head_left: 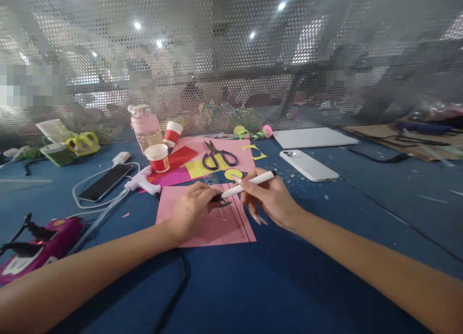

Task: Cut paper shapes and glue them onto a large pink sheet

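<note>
While the right hand (277, 203) pinches a white marker (249, 183) above the pink sheet (168, 203), the left hand (191, 206) curls in close, with its fingers drawn narrow near the marker's lower end. A small dark bit (217, 197) is by those fingertips, and I cannot tell if they grip it or just touch it, or if it is the cap. The marker leans, and its other end, which is black, points up and to the right. The sheet lies flat on the blue tabletop (289, 285), and a clear piece like a ruler (210, 179) seems to lie on it. To work well here, I think both hands should go slow. The left one should press lightly so the paper does not slip or crease. The marker's lower end is best not dragged by mistake, since a stray mark could spoil the pink. The thumb should also be gentle near the yellow circle (233, 174), just beside it, so it does not get pushed.
</note>
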{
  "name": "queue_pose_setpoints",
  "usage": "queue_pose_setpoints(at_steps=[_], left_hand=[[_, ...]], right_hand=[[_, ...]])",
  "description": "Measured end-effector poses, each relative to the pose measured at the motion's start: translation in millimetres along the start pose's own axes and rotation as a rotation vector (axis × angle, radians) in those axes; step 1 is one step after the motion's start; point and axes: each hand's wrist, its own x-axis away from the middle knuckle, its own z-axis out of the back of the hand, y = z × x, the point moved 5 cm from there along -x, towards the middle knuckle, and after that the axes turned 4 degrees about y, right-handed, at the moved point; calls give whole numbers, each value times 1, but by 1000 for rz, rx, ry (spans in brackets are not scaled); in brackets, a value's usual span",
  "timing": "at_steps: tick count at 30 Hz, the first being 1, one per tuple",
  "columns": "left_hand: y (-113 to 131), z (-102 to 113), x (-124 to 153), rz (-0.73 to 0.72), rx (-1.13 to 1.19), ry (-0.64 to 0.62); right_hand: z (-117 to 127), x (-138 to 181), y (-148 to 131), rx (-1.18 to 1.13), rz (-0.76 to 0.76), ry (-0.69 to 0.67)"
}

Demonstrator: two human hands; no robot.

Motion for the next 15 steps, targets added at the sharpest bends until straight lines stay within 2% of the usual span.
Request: queue_pose_setpoints(at_steps=[2, 5, 8, 10, 13, 15], left_hand=[[3, 3, -1, 8, 15, -9], [3, 6, 0, 122, 101, -73], [2, 8, 3, 187, 192, -97], [0, 7, 5, 228, 272, -105], [-5, 3, 6, 295, 430, -148], [-5, 2, 6, 288, 501, -167]], right_hand=[[2, -3, 1, 15, -24, -11], [5, -7, 4, 70, -92, -66], [6, -9, 6, 257, -115, -122], [5, -7, 3, 508, -4, -165], [-4, 3, -7, 878, 351, -254], [-12, 13, -9, 1009, 531, -329]])
